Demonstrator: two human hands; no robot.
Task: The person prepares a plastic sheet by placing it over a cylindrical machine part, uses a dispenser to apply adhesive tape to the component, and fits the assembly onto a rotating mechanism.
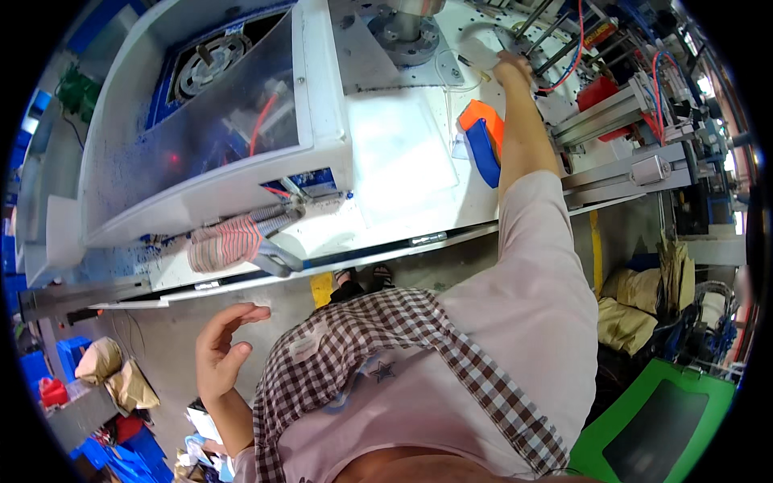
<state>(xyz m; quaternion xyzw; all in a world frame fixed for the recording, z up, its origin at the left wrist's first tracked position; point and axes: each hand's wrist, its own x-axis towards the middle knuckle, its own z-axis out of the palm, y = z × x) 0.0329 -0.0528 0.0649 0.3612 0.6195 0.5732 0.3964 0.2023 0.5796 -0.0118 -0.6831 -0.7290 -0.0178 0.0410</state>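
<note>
My right arm stretches far out over the white work table. At its far right side my right hand is closed at the edge of a pale, round, flat piece; its fingers are small and partly hidden. Dark metal rods stand just beyond that hand. Below my right forearm lies an orange and blue block-like object. My left hand hangs in the air before the table's near edge, holding nothing, its fingers loosely bent and the thumb apart.
A white machine housing with a clear panel fills the table's left. Striped work gloves lie at its front edge. A white sheet covers mid-table. Metal rails run along the right. A green chair stands at lower right.
</note>
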